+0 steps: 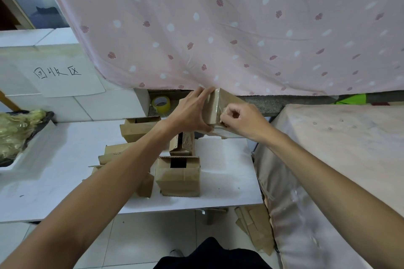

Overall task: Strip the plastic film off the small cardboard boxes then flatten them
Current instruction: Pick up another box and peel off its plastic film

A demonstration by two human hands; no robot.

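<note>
A small brown cardboard box (227,102) wrapped in shiny clear film is held up above the white table (227,172). My left hand (192,111) grips its left side, fingers reaching over the top edge. My right hand (242,120) pinches the film at the box's near right corner. Below, on the table, stand several more small boxes (178,176), some open-topped, and flattened brown pieces (115,153) lie under my left forearm.
A roll of yellowish tape (161,104) sits behind the boxes. A black bag of crumpled film (15,131) is at the left. A labelled white sheet (59,76) lies on white blocks. Pink spotted cloth (240,28) hangs behind. Flattened cardboard (253,227) lies on the floor.
</note>
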